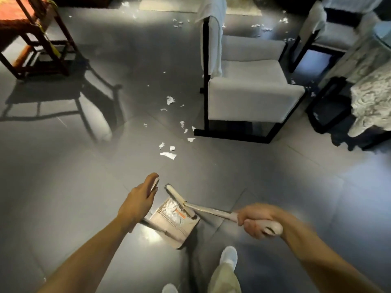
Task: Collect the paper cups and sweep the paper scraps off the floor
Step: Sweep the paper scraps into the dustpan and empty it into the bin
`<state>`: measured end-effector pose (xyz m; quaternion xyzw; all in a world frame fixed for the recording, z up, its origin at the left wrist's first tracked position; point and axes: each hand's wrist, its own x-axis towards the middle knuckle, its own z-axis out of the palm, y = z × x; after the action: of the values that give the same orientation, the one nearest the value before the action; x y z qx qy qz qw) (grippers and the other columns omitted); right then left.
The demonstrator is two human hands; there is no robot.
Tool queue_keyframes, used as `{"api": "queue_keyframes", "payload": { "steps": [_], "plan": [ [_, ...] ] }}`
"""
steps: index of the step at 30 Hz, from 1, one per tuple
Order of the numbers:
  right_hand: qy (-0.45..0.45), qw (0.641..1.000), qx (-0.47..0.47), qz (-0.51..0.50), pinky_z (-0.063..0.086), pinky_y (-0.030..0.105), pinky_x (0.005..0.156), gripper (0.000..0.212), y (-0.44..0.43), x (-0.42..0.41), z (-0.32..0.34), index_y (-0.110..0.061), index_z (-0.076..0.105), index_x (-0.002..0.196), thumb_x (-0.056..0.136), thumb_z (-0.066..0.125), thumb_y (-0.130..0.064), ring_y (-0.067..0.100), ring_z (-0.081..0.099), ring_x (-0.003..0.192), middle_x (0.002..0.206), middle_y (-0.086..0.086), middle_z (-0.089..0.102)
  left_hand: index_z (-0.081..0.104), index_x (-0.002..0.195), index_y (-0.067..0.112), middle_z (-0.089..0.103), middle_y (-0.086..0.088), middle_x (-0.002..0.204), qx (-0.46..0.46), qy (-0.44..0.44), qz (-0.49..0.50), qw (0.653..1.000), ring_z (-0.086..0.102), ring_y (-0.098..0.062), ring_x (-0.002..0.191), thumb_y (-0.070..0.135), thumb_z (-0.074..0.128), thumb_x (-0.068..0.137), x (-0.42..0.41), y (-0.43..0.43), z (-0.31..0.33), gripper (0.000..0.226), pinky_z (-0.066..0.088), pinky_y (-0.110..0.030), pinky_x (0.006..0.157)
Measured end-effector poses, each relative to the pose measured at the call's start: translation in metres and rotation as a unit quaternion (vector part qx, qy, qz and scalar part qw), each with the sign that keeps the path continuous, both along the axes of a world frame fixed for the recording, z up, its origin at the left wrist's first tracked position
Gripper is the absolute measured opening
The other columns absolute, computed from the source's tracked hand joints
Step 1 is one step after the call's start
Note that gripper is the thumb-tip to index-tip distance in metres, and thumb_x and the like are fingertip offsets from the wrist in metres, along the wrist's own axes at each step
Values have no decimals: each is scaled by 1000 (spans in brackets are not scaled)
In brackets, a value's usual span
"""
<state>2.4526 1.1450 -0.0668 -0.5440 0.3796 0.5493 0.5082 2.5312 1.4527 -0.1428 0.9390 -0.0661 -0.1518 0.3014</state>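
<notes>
My right hand [256,220] grips the pale handle of a small broom [211,211]. Its brush head [177,197] lies at the mouth of a beige dustpan [169,225] that stands on the grey floor and holds some white scraps. My left hand [139,199] is curled round the whitish top of the dustpan's handle [155,185]. More paper scraps [168,155] lie scattered ahead, in a trail toward the white armchair [249,98] and further back beyond it. No paper cup is in sight.
A dark wooden chair [36,39] stands at the far left. A second white chair [330,34] and a table with a patterned cloth [372,92] are on the right. My shoe [228,255] is just behind the dustpan.
</notes>
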Motion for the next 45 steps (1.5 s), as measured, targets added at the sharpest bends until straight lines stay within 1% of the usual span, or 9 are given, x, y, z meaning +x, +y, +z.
{"api": "queue_keyframes", "payload": {
  "steps": [3, 5, 13, 19, 27, 31, 36, 39, 45],
  "plan": [
    [-12, 998, -4, -67, 27, 11, 25, 41, -11, -22, 13, -16, 43, 132, 94, 34, -3, 3, 35, 24, 37, -2, 37, 33, 136, 35, 56, -11, 130, -22, 16, 8, 1000, 56, -32, 109, 32, 39, 101, -5, 4, -2, 36, 43, -38, 90],
    [-37, 996, -15, -79, 28, 11, 26, 54, -15, -31, 14, -8, 29, 146, 93, 35, -1, 3, 36, 25, 38, -1, 38, 32, 135, 37, 57, -12, 128, -29, 24, 22, 999, 57, -32, 107, 31, 39, 101, -9, 11, -4, 35, 44, -38, 88],
    [-119, 988, -68, -75, 31, 11, 28, 33, 4, -4, 3, -14, 54, 115, 90, 40, 3, 4, 37, 27, 41, 0, 40, 33, 132, 41, 58, -7, 127, -17, 4, 92, 996, 58, -28, 101, 32, 42, 100, -34, 64, 3, 35, 45, -35, 81],
    [-147, 982, -117, 24, 34, 14, 32, 12, 65, 38, -43, -5, 46, 79, 87, 43, 4, 9, 37, 27, 40, 3, 42, 38, 134, 32, 62, -11, 116, -6, -20, 163, 986, 54, -21, 87, 27, 44, 100, -41, 115, 4, 36, 43, -36, 79],
    [-131, 964, -84, 216, 43, 20, 47, 12, 166, 44, -79, -7, 56, 95, 83, 55, -6, 10, 50, 45, 63, 4, 51, 41, 128, 29, 60, -13, 87, -39, -26, 216, 975, 54, -23, 61, 25, 43, 100, -4, 140, 3, 29, 44, -33, 62],
    [-116, 979, -24, 168, 40, 20, 44, 16, 172, 64, -53, -18, 48, 74, 87, 51, -10, 7, 45, 45, 64, -3, 45, 41, 127, 31, 59, -11, 88, -35, -27, 209, 977, 54, -21, 63, 26, 44, 99, 5, 148, 2, 28, 42, -32, 64],
    [-7, 997, 45, 62, 32, 14, 27, 11, 142, 104, -13, -10, 43, 93, 90, 42, 1, 5, 37, 27, 42, 0, 40, 43, 122, 35, 59, -8, 79, -57, -24, 193, 979, 51, -20, 58, 26, 47, 98, 16, 154, 0, 26, 45, -33, 60],
    [-69, 996, 18, 56, 32, 13, 29, 33, 138, 129, -5, -14, 44, 116, 88, 42, 3, 5, 37, 27, 41, 0, 41, 43, 119, 37, 57, -3, 71, -65, -28, 188, 980, 50, -20, 56, 26, 48, 98, 39, 154, 4, 25, 45, -33, 59],
    [-174, 983, -50, 18, 33, 13, 32, 18, 123, 207, -8, -4, 53, 98, 86, 44, 6, 6, 39, 30, 41, 2, 43, 41, 115, 44, 59, -2, 75, -65, -42, 157, 985, 50, -17, 50, 27, 48, 98, 117, 145, 10, 25, 46, -28, 52]
  ]
}}
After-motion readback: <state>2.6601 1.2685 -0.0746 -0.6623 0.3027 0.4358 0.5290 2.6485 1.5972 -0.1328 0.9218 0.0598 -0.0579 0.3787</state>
